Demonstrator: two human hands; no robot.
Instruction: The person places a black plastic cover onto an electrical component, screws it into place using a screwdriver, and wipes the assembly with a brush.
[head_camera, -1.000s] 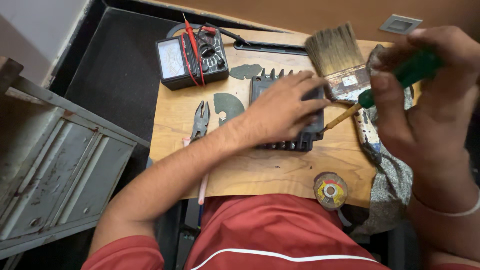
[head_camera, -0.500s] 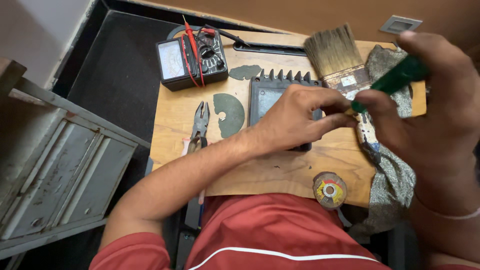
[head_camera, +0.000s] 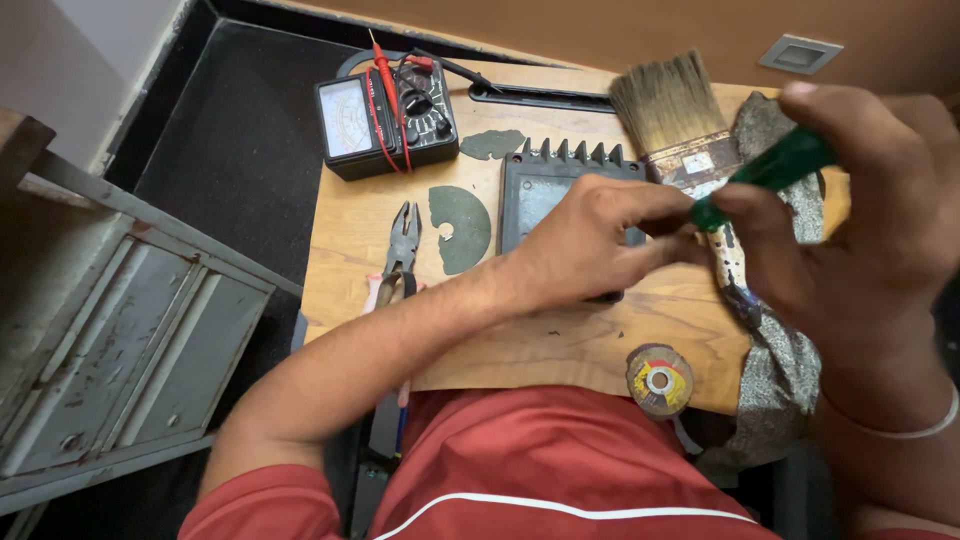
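My left hand (head_camera: 598, 242) rests on a dark finned electronic box (head_camera: 545, 190) lying on the wooden board (head_camera: 520, 345), its fingers reaching right to the shaft of a screwdriver. My right hand (head_camera: 860, 215) is closed around the green handle of that screwdriver (head_camera: 775, 170), held above the board's right side. A wide paintbrush (head_camera: 675, 115) lies just behind the two hands, partly hidden by them.
An analog multimeter (head_camera: 385, 115) with red and black leads sits at the board's far left. Pliers (head_camera: 398, 255), a broken dark disc piece (head_camera: 462, 228) and a small grinding disc (head_camera: 658, 380) lie on the board. A grey cloth (head_camera: 780, 370) hangs at right. A grey metal cabinet (head_camera: 120, 340) stands left.
My right hand has lifted the screwdriver up and toward me. My left hand has slid right across the box until its fingers met the screwdriver's shaft.
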